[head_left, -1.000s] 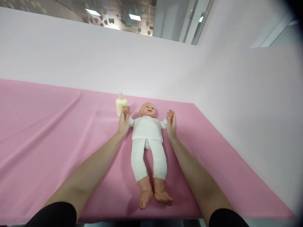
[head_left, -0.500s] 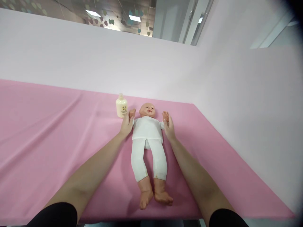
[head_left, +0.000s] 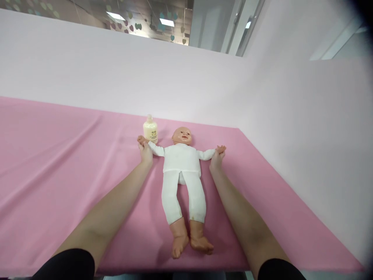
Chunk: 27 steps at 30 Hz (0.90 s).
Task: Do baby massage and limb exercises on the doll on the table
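A baby doll (head_left: 182, 160) in a white top and trousers lies on its back, head at the far end and bare feet towards me. Its arms stretch out sideways. My left hand (head_left: 146, 153) is closed round the wrist of the doll's arm on the left, just in front of the bottle. On the other side, my right hand (head_left: 217, 159) grips the opposite wrist, and the doll's small fingers show past my own. Parts of my fingers are hidden behind the doll's forearms.
A pale yellow lotion bottle (head_left: 150, 130) stands behind the doll's hand on the left. Pink cloth (head_left: 72, 163) with creases covers the table. White walls (head_left: 116, 74) rise behind and to the right, with a window (head_left: 151, 19) above the back one.
Both my hands have moved outward, spreading the doll's arms from bent up beside its head to straight out sideways. The doll's body and the bottle have stayed put.
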### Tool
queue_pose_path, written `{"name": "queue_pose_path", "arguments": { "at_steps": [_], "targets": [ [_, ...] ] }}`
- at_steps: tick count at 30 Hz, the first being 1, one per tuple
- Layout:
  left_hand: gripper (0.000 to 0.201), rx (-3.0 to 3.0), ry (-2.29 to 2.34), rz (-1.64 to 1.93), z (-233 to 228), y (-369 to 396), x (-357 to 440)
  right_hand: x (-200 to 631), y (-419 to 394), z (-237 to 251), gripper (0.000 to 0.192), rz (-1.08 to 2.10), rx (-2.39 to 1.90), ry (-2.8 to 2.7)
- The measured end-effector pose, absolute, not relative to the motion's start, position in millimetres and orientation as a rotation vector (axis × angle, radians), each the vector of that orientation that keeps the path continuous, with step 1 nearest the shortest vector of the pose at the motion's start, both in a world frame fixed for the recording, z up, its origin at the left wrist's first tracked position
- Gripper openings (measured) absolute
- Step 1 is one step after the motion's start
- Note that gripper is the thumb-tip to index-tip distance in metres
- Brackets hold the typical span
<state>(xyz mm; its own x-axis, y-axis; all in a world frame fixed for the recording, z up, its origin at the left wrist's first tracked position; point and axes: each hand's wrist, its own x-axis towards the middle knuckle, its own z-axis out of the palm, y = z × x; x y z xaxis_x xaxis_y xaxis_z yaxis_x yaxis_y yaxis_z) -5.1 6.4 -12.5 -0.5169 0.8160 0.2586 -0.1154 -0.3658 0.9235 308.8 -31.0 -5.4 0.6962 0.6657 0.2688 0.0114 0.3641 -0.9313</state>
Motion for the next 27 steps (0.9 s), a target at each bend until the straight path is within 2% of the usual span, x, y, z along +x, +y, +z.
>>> {"name": "queue_pose_path", "arguments": {
  "at_steps": [2,5,9,13,16,19,23,27],
  "targets": [
    [0.028,1.127,1.246,1.967,-5.5,-2.1,0.1,299.8,-39.2,2.9,0.056,0.427,-1.045,-0.925],
    [0.035,1.583,1.171,1.870,6.0,-16.7,10.0,285.9,-51.3,12.4,0.057,0.389,-0.961,-1.330],
    [0.041,2.263,1.136,1.396,14.4,-30.4,22.7,275.1,-61.1,16.2,0.052,0.250,-1.054,-1.883],
    [0.041,2.485,1.134,1.125,15.8,-34.3,28.2,273.0,-63.6,16.1,0.052,0.114,-1.132,-2.054],
    [0.041,2.417,1.166,1.188,17.0,-35.6,27.7,273.3,-63.0,14.4,0.052,0.134,-1.109,-2.004],
    [0.043,2.200,1.132,1.413,17.7,-36.5,26.2,273.9,-61.8,13.4,0.054,0.255,-1.069,-1.783],
    [0.042,1.649,1.152,1.741,11.6,-27.3,19.3,282.3,-53.8,11.5,0.058,0.371,-1.001,-1.372],
    [0.033,1.018,1.332,1.816,-3.6,-3.6,2.7,304.5,-34.5,-4.6,0.057,0.396,-1.094,-0.985]
  ]
}}
